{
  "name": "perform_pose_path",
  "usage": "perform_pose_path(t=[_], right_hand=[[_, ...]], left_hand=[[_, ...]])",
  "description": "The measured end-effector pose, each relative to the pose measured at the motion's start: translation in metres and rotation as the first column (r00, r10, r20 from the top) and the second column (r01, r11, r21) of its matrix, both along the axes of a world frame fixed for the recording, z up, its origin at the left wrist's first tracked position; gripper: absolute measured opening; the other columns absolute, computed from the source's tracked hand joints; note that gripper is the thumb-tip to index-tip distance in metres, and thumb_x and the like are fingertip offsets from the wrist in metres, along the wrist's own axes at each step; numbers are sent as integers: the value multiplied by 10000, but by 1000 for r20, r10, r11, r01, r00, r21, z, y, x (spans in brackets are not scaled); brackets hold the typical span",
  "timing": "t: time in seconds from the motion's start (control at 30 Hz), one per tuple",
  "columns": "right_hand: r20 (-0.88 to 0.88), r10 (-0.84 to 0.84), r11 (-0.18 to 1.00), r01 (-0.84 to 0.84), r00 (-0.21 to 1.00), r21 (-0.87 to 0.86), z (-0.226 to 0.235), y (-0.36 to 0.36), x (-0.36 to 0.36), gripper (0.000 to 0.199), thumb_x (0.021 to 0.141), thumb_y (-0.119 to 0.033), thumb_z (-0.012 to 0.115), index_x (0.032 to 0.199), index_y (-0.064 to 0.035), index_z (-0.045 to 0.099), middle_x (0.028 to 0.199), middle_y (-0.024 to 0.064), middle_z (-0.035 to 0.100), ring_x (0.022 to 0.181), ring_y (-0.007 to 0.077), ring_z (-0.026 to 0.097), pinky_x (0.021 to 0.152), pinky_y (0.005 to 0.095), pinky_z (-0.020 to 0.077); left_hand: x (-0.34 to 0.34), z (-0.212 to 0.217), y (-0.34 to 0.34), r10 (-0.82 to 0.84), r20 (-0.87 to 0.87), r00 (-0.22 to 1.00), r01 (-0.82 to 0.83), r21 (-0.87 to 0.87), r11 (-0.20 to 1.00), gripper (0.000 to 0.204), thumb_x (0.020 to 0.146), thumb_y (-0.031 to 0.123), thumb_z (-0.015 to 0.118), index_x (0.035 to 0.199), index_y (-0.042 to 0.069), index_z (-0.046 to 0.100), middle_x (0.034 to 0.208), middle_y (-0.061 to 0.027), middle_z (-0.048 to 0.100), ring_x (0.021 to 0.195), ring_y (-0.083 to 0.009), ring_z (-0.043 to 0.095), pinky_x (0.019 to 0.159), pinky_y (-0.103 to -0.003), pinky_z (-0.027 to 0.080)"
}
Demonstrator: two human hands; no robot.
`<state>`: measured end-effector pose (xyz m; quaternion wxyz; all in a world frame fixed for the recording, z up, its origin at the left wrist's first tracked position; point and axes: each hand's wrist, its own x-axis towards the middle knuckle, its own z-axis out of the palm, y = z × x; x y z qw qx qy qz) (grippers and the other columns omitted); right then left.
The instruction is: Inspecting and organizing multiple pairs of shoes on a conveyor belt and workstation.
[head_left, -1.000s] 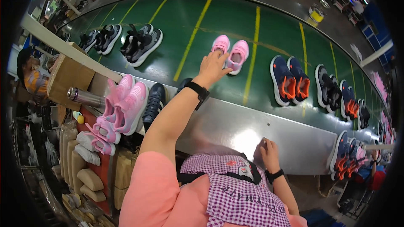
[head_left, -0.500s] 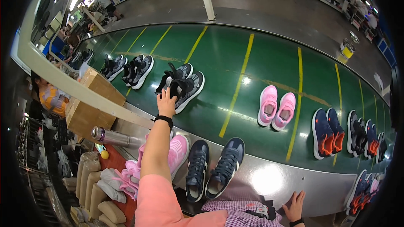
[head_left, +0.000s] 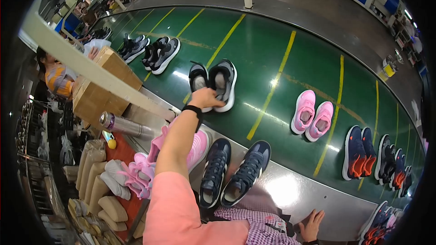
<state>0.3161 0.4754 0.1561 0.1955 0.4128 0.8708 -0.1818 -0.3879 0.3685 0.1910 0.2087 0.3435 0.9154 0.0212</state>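
Your left hand [head_left: 205,97] is stretched out over the green conveyor belt [head_left: 281,41], fingers curled down on the near edge of the black-and-grey pair of sneakers [head_left: 213,81]. The pair sits side by side on the belt, toes pointing away from you, just left of a yellow stripe. From this angle it looks like you're gripping the heel collars, but your knuckles hide the fingertips, so I can't say for sure whether you've closed on both shoes or only rest on them.

Your right hand [head_left: 311,224] is low at the bottom of the view, fingers spread flat and empty on the steel counter [head_left: 290,190] that runs along the belt's near edge.

On that counter, between your arm and the belt, a navy pair of sneakers [head_left: 231,172] lies with its laces up, and pink sneakers [head_left: 150,163] are bunched to the left of your forearm, partly hidden by it. Further along the belt to your right stand a pink pair [head_left: 312,115] and then a navy-and-orange pair [head_left: 359,152].

My read is that you're at the pick-up stage: the hand has reached the black-and-grey pair but hasn't lifted it. The next move calls for a firm pinch on both heels together, then a draw straight back toward the counter, clear of the navy pair lying in the path.
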Motion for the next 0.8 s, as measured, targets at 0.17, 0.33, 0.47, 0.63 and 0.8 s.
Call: perform_pose_path(t=[0.17, 0.33, 0.47, 0.63, 0.8], right_hand=[[-96, 15, 1000, -17, 995, -13, -6, 8, -1, 938, 708, -247, 751, 1424, 30, 213, 1437, 396, 103, 1344, 556, 98, 1095, 541, 205], [-246, 18, 991, -49, 969, -124, 11, 43, -15, 604, 821, -219, 654, 1325, 14, 418, 1252, 258, 490, 1173, 420, 458, 988, 470, 375], [-606, -388, 918, 234, 695, -319, 52, 43, -43, 448, 945, -181, 527, 1349, -18, 422, 831, 133, 619, 702, 174, 571, 679, 304, 469], [-576, -320, 946, 219, 752, -239, 61, 44, -45, 582, 926, -307, 533, 1423, -82, 333, 648, 130, 600, 569, 247, 577, 568, 355, 459], [-548, -165, 985, 114, 820, -126, 27, 58, -25, 680, 859, -294, 538, 1384, 43, 268, 667, 249, 610, 646, 427, 608, 605, 496, 472]], left_hand=[[68, 37, 48, 99, 198, 975, -183, 465, 866, 848, 620, 604, 728, 1094, -91, 623, 978, -246, 669, 926, -334, 659, 832, -360, 501], [198, 63, 73, -207, 95, 974, 121, 554, 824, 728, 575, 630, 734, 1001, 42, 694, 914, -208, 677, 868, -343, 653, 782, -383, 509], [339, 64, 74, -471, -36, 881, 415, 537, 735, 527, 578, 517, 752, 893, 95, 711, 875, -180, 578, 804, -357, 613, 696, -456, 501], [471, 33, 60, -624, -28, 781, 562, 467, 683, 441, 626, 459, 754, 873, 103, 672, 893, -160, 538, 759, -347, 607, 646, -450, 499], [536, 5, 48, -562, 52, 826, 503, 384, 775, 386, 617, 398, 777, 837, 99, 672, 882, -166, 531, 726, -343, 615, 645, -436, 508]])
